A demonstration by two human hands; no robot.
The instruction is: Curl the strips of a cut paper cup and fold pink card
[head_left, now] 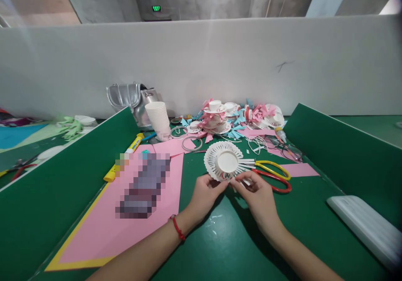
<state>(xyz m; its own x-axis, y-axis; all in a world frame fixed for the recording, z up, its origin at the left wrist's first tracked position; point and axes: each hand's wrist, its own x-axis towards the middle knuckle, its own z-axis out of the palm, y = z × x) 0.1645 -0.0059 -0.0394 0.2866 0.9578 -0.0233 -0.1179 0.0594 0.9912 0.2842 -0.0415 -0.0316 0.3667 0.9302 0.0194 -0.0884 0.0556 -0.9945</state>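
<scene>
Between my two hands is a white paper cup [228, 162] with its side cut into narrow strips that fan out around the round base, like a flower. Several strips stick out straight at the right, while most others are bent into a scalloped ring. My left hand [207, 193] pinches the cup's near edge with thumb and fingers. Close beside it, my right hand [256, 193] pinches strips at the same edge. Scissors with one yellow and one red handle [276, 178] lie just behind my right hand; their blades are hidden by the cup and strips.
Stacked paper cups [158, 119] lean beside a silver bag [125, 101]. A pile of cut cups with pink and blue paper [220, 117] sits at the back. Pink paper [103, 230], a glue stick [136, 143] and wire rings [192, 144] lie leftward. Green dividers [345, 151] flank both sides.
</scene>
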